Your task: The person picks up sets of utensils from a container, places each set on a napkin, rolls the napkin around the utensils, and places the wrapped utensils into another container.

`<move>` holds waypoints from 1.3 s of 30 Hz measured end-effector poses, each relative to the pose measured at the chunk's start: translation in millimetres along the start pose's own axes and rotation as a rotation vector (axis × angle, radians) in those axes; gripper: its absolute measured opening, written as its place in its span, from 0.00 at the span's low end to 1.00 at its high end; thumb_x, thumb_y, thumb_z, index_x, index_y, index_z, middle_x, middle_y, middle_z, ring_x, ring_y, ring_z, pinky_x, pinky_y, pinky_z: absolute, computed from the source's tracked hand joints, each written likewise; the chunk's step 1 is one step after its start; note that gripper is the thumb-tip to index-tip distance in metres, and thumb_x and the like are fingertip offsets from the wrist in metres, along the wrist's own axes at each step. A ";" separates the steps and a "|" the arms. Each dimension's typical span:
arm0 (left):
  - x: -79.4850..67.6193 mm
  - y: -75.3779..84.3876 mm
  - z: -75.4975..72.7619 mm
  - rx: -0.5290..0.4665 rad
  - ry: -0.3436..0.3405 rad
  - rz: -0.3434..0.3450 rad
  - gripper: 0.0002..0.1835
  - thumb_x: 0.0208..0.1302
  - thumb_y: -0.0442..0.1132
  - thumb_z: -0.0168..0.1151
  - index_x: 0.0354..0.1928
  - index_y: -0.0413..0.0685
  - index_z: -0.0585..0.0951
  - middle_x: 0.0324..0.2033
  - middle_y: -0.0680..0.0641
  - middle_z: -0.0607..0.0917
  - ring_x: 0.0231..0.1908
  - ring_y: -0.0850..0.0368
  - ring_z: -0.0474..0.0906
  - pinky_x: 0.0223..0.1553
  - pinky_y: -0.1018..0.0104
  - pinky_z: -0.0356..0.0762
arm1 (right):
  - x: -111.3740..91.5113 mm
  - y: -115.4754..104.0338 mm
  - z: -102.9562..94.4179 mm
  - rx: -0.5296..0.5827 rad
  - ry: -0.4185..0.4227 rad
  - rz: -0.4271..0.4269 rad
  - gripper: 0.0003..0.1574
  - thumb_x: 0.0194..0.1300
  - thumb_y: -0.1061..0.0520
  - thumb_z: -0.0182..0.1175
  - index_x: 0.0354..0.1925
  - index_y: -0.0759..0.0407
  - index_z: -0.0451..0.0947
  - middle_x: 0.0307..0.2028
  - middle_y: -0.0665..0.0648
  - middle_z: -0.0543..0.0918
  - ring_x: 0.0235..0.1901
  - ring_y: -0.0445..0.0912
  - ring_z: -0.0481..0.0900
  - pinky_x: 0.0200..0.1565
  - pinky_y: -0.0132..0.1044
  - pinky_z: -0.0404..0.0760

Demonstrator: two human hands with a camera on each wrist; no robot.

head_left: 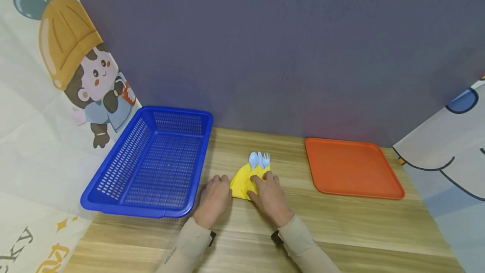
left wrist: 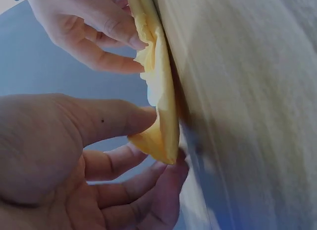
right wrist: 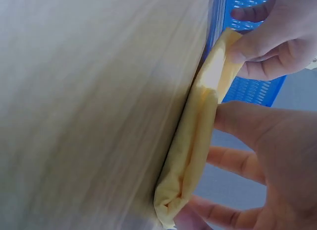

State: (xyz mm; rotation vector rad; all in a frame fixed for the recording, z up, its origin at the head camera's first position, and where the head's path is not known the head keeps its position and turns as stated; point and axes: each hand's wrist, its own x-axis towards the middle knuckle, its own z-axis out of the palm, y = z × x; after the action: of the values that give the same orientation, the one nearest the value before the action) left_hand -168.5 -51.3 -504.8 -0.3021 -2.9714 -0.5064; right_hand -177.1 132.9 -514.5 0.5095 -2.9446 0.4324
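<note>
A yellow napkin (head_left: 239,183) lies partly folded on the table, wrapped over the lower parts of a light blue spoon (head_left: 253,160), knife (head_left: 259,160) and fork (head_left: 266,159). Their top ends stick out at the far side. My left hand (head_left: 214,197) pinches the napkin's left edge; in the left wrist view its thumb (left wrist: 131,118) is on the raised flap, with fingers below the edge. On the right, my right hand (head_left: 272,197) holds the folded side between thumb and fingers, as the right wrist view shows. The cutlery handles are hidden under the cloth.
A blue plastic basket (head_left: 199,167) with mesh walls stands left of my left hand. An orange tray (head_left: 354,169) lies to the right on the wood-grain table (head_left: 295,214). Behind the table rises a grey panel (head_left: 265,54).
</note>
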 end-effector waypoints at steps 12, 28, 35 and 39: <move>5.4 2.7 -8.6 -0.266 -0.030 0.039 0.14 0.59 0.32 0.70 0.47 0.39 0.80 0.37 0.44 0.83 0.38 0.50 0.80 0.37 0.57 0.80 | 3.3 4.1 1.7 0.011 -0.015 -0.012 0.28 0.61 0.44 0.72 0.54 0.56 0.80 0.40 0.63 0.73 0.35 0.54 0.69 0.31 0.40 0.74; 10.2 10.7 -11.5 -0.477 -0.156 0.016 0.20 0.61 0.37 0.71 0.54 0.41 0.79 0.38 0.43 0.88 0.36 0.53 0.84 0.34 0.62 0.81 | 4.1 6.9 0.3 0.030 -0.011 -0.029 0.28 0.60 0.45 0.73 0.52 0.58 0.79 0.36 0.60 0.70 0.33 0.52 0.66 0.30 0.38 0.71; 11.8 17.3 -10.0 -0.510 -0.105 0.083 0.19 0.62 0.33 0.68 0.55 0.38 0.79 0.36 0.44 0.88 0.32 0.57 0.82 0.29 0.69 0.79 | 5.4 9.3 0.0 0.100 -0.024 -0.023 0.23 0.64 0.50 0.68 0.54 0.60 0.80 0.41 0.63 0.73 0.36 0.55 0.69 0.34 0.42 0.74; 13.4 21.8 -7.1 -0.513 -0.063 0.127 0.16 0.62 0.31 0.68 0.52 0.38 0.79 0.32 0.46 0.87 0.29 0.58 0.82 0.28 0.70 0.78 | 6.8 14.5 -1.5 0.136 0.019 -0.094 0.11 0.64 0.62 0.63 0.46 0.63 0.82 0.38 0.63 0.74 0.35 0.56 0.71 0.35 0.44 0.72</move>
State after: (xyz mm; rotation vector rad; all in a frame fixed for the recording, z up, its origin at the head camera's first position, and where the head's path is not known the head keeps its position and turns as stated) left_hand -176.4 -31.2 -489.3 -0.5525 -2.8054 -1.2579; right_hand -188.3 144.3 -515.7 0.6533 -2.8717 0.6253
